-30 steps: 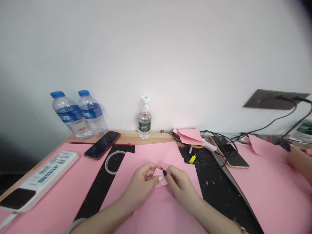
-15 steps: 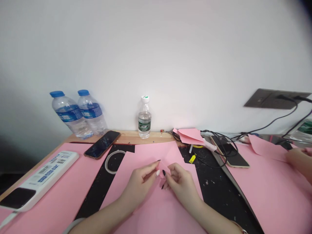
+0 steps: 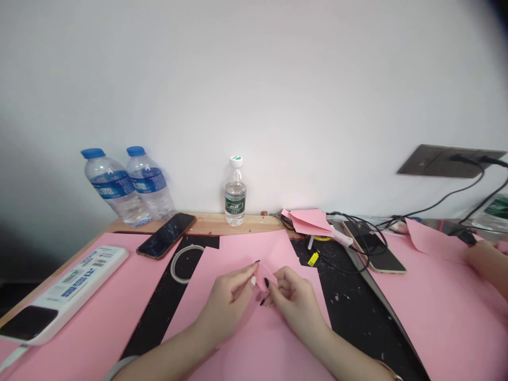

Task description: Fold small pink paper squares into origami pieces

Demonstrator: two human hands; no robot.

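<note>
A small folded piece of pink paper point(image 3: 264, 276) is held between both hands above larger pink sheets point(image 3: 254, 354). My left hand point(image 3: 232, 296) pinches its left edge between thumb and fingertips. On the right side, the thumb and fingers of my right hand point(image 3: 296, 296) are closed on the same piece, with the thumb on its near face. Part of the folded paper is hidden behind the fingers.
Behind stands a small bottle point(image 3: 235, 198); two larger bottles point(image 3: 115, 190) lean at the left. Nearby are a phone point(image 3: 166, 235), a tape roll point(image 3: 186, 263), a white power bank point(image 3: 65, 291), cables and another phone point(image 3: 375, 247). Another person's hand point(image 3: 488, 259) is at far right.
My left thumb has shifted slightly left, and more of the folded paper shows between my hands. The other person's hand has moved slightly.
</note>
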